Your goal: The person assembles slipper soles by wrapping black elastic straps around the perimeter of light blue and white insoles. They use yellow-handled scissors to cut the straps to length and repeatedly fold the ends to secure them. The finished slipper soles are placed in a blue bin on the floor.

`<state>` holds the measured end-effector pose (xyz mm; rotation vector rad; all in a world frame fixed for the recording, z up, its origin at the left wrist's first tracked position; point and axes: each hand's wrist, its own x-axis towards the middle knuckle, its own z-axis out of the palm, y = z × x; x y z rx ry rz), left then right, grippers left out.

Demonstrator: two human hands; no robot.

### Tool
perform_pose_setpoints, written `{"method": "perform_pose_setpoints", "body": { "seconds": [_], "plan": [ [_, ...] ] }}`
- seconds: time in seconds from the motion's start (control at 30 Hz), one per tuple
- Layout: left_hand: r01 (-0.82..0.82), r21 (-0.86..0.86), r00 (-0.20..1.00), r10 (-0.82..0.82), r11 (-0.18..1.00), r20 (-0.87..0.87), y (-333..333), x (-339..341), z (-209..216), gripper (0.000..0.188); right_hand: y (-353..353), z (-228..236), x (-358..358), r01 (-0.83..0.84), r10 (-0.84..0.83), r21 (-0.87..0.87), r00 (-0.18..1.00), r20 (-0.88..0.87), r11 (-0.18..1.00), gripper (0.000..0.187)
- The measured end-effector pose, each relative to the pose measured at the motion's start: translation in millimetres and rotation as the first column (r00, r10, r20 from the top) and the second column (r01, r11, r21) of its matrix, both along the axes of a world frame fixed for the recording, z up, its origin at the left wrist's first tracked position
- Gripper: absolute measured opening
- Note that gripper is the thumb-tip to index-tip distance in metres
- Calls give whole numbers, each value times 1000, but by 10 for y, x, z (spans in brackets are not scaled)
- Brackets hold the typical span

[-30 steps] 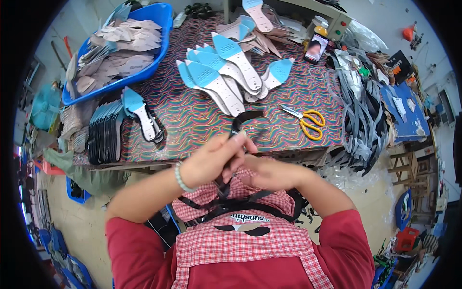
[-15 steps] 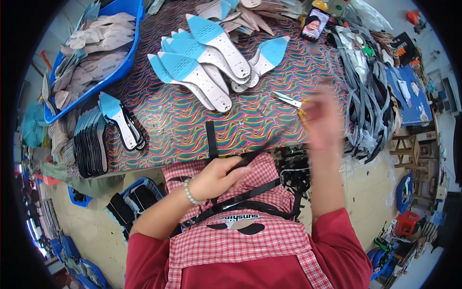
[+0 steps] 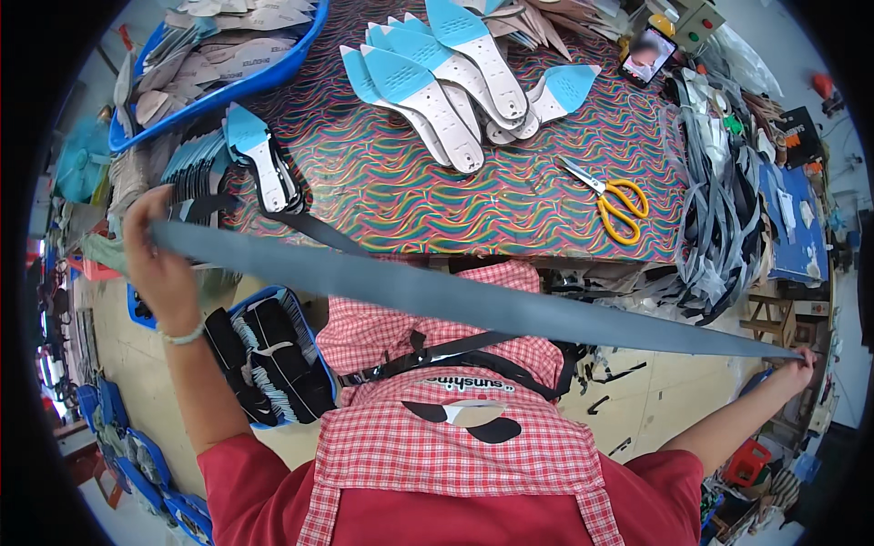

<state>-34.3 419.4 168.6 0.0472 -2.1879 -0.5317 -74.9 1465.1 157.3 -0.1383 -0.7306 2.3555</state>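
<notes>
A long grey strip [image 3: 473, 303] is stretched slantwise across my front, above the apron. Its left part is pinched in my left hand [image 3: 164, 273], raised at the table's left corner. The far right end is gripped by my right hand [image 3: 795, 371], its arm reaching out past the table. A darker length of strip [image 3: 319, 231] trails over the table edge behind it. Yellow-handled scissors [image 3: 624, 207] lie on the table with nobody touching them. Blue-and-white insoles [image 3: 437, 91] are piled at the back middle. Dark-edged insoles [image 3: 259, 164] stand nearer my left hand.
The table [image 3: 382, 205] has a wavy-patterned cover. A blue tub [image 3: 309, 41] of beige insole pieces sits back left. Grey and black strips [image 3: 715, 200] heap at the right, near a phone [image 3: 648, 56]. Below left, a blue basket [image 3: 314, 369] holds black-covered pieces.
The scissors have left my right hand and lie on the table. My hands have moved far apart, left and right, pulling the strip out long between them. The view has shifted slightly.
</notes>
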Motion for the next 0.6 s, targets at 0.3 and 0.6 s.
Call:
{"method": "perform_pose_setpoints", "body": {
  "seconds": [0.3, 0.6],
  "plan": [
    [340, 391, 496, -516, 855, 698, 501, 845, 250, 32, -1355, 819, 565, -80, 136, 349, 981, -140, 934, 13],
    [875, 405, -182, -598, 264, 781, 1265, -485, -312, 82, -5762, 810, 144, -652, 890, 753, 391, 234, 89, 17]
  ]
}}
